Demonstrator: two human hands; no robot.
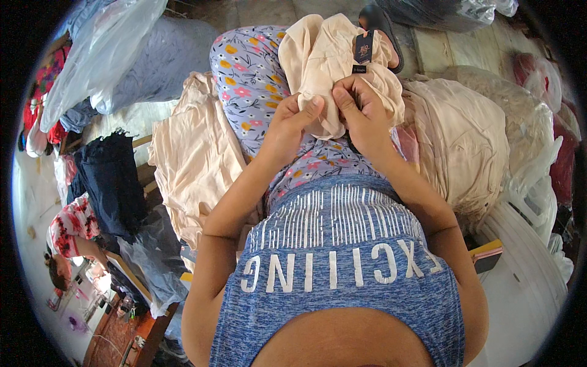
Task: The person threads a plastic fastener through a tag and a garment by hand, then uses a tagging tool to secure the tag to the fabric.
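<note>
A beige garment (321,52) lies bunched over my lap and knees. My left hand (292,125) pinches its near edge between thumb and fingers. Close beside it, my right hand (365,116) grips the same cloth with the thumb pressed on the fold. A dark hang tag (363,46) rests on the garment's right side, and a small black label (359,69) shows just below it. Some of my right fingers are hidden behind the cloth.
More beige cloth (195,162) lies to my left, and a beige pile (455,137) sits at my right beside clear plastic bags (532,147). Dark fabric (110,180) hangs farther left. Another person (73,235) is at a wooden table (116,336) at lower left.
</note>
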